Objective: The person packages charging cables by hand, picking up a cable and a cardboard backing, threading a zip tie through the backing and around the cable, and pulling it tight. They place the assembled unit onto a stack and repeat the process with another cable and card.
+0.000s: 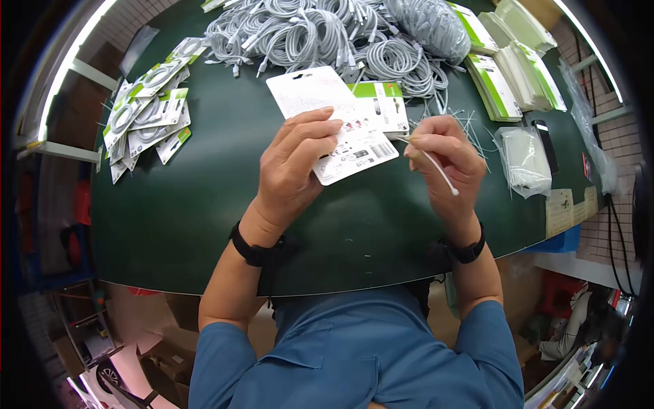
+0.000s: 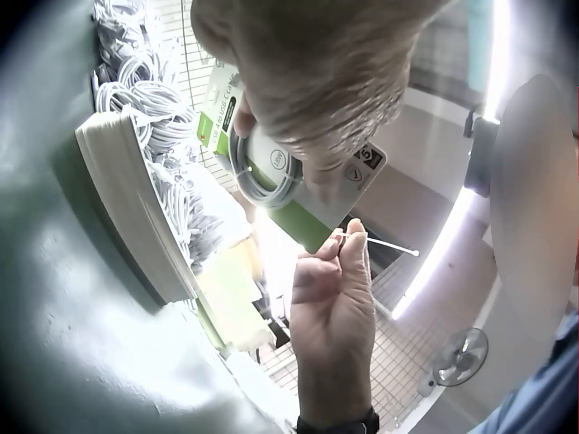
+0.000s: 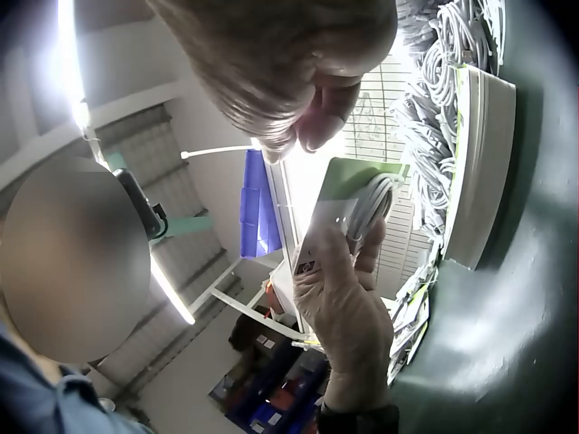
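My left hand grips a white and green card, its printed back facing up in the head view. In the left wrist view a coiled grey cable lies against the card's other face, under the fingers. Just right of the card, my right hand pinches a thin white cable tie between thumb and fingertips; its headed end sticks out toward me. The right wrist view shows the left hand holding the card and coil from the side. A stack of cards lies behind the held card.
Many coiled grey cables are heaped at the back. Cards with cables are piled at the left. Card stacks stand at the back right, near loose ties, a plastic bag of ties and a dark phone.
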The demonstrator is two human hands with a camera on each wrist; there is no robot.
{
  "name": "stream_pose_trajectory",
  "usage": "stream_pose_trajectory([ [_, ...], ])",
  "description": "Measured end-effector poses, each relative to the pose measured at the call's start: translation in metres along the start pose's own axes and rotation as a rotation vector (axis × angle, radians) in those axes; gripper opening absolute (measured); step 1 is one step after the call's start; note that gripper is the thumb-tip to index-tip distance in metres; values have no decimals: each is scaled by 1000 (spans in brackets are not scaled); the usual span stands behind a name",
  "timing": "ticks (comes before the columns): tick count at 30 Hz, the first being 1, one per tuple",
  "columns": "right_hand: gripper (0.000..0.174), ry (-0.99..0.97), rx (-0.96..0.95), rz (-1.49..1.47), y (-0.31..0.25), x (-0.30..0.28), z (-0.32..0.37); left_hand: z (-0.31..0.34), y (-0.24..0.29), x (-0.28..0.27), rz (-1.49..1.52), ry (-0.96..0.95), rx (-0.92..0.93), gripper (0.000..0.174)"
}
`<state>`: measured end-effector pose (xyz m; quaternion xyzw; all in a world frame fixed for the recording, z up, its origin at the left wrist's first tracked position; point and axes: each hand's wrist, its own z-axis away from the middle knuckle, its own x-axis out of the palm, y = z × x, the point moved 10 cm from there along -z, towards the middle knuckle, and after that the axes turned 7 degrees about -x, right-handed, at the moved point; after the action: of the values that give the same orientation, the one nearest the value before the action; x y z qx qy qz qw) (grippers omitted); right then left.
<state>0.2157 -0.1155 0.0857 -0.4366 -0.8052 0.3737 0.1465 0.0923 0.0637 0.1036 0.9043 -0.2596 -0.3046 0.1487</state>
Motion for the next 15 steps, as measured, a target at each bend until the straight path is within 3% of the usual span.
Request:
stream_pose_trajectory([
  [3,19,23,-156,68,-27,6,-6,2,1,3,45,-30,16,33],
  [10,29,-95,-315,133,-41,25,-3,4,5,7,90,-57,56,34],
  [15,32,-136,-311,147,-41,31,-3,3,6,5,89,-41,50,35],
])
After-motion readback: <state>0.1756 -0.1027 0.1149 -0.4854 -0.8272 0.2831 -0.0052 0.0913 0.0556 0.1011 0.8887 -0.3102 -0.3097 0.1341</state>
